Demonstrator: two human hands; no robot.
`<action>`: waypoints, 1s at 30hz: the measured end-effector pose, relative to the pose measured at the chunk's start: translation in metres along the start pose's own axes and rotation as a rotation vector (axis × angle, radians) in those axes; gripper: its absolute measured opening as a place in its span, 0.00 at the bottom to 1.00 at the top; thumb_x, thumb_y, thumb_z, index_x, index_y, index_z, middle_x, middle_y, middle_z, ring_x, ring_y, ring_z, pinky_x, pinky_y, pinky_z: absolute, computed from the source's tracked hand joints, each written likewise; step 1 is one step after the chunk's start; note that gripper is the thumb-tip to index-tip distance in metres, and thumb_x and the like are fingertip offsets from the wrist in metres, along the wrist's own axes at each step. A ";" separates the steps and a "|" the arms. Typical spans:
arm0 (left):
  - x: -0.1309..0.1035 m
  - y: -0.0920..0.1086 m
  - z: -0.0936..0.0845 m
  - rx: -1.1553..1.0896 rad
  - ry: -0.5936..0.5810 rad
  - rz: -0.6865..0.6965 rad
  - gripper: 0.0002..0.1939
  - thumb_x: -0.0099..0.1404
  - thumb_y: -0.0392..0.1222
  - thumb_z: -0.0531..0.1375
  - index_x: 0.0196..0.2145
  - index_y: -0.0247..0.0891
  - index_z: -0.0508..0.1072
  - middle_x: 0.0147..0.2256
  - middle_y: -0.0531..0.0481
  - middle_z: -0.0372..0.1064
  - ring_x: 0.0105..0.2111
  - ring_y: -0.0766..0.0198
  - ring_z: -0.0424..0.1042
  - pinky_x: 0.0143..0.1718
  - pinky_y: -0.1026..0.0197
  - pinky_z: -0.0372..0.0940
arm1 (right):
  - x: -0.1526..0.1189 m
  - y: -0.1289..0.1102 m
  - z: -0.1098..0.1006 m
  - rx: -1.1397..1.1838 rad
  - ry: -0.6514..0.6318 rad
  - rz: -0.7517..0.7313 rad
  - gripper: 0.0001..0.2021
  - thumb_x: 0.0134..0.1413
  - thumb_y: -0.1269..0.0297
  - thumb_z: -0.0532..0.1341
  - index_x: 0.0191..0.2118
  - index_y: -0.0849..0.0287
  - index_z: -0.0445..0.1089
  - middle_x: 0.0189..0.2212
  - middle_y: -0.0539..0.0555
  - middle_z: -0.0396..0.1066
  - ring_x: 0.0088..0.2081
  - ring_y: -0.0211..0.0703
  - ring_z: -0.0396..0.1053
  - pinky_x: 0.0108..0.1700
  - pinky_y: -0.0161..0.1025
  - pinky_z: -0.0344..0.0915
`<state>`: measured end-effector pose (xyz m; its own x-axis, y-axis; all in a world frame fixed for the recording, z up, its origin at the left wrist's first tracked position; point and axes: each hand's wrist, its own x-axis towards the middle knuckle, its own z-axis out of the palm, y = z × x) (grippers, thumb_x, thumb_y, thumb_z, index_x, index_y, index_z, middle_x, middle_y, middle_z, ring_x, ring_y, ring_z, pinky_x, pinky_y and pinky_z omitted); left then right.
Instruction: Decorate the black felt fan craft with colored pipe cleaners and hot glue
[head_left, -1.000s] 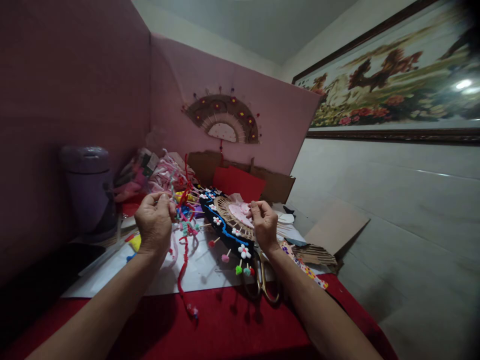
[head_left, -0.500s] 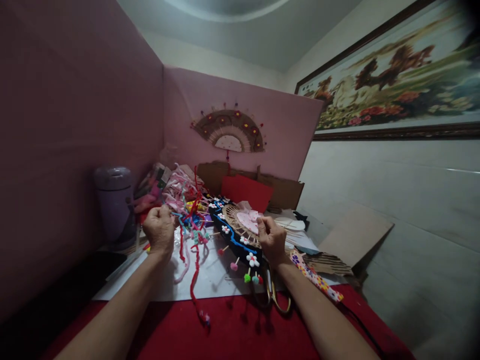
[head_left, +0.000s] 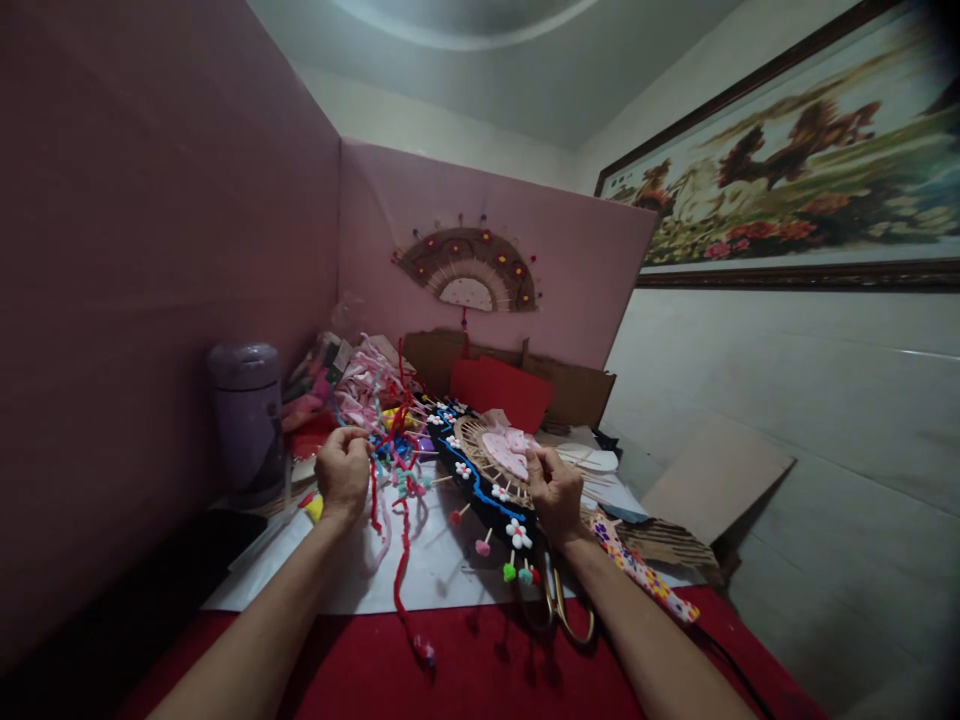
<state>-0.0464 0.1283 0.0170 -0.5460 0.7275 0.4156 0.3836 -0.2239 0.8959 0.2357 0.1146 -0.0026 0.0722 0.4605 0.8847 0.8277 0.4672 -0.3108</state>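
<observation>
My right hand (head_left: 556, 492) pinches a decorated fan (head_left: 480, 455) at its pink fabric centre. The fan is tilted, with a black band, a wavy blue line, white flowers and small coloured pompoms on sticks along its rim. Left of it, my left hand (head_left: 345, 475) is closed with the fingertips together, beside a tangle of coloured fuzzy stems (head_left: 401, 450). Whatever those fingers hold is hidden. A long red fuzzy stem (head_left: 403, 570) hangs toward the front edge. Scissors (head_left: 559, 605) with gold-coloured handles lie under the fan's near end.
A purple tumbler (head_left: 246, 425) stands at the left. Red card (head_left: 501, 395) and brown cardboard (head_left: 574, 395) lean at the back. A flower-patterned glue gun-like tool (head_left: 645, 572) with a black cord lies at the right. Another fan (head_left: 472, 260) hangs on the pink panel.
The whole view has shifted slightly, so things sit a little further right and lower. My left hand has come slightly nearer the fan; my right hand keeps its hold on it.
</observation>
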 end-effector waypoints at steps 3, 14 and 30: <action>-0.002 0.000 0.003 0.020 -0.149 0.002 0.10 0.50 0.35 0.55 0.30 0.38 0.74 0.25 0.50 0.74 0.32 0.58 0.74 0.32 0.62 0.65 | 0.000 0.001 0.000 0.001 0.005 0.003 0.15 0.61 0.58 0.52 0.28 0.59 0.69 0.17 0.48 0.64 0.21 0.37 0.60 0.27 0.34 0.53; -0.014 0.013 0.005 0.063 -0.701 0.036 0.03 0.38 0.35 0.63 0.17 0.39 0.77 0.16 0.54 0.71 0.23 0.59 0.71 0.23 0.64 0.62 | -0.001 0.006 0.002 0.013 -0.019 0.015 0.14 0.61 0.58 0.53 0.30 0.59 0.71 0.19 0.49 0.67 0.22 0.38 0.62 0.27 0.34 0.54; 0.012 -0.002 -0.016 0.157 -0.223 0.016 0.14 0.46 0.30 0.56 0.28 0.41 0.78 0.29 0.49 0.78 0.34 0.55 0.75 0.33 0.61 0.65 | -0.005 0.000 0.001 0.058 -0.025 0.015 0.13 0.61 0.60 0.54 0.29 0.60 0.69 0.17 0.48 0.64 0.20 0.37 0.61 0.25 0.35 0.54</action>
<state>-0.0656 0.1276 0.0228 -0.3682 0.8535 0.3687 0.5112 -0.1454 0.8471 0.2348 0.1130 -0.0074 0.0698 0.4861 0.8711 0.7930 0.5027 -0.3441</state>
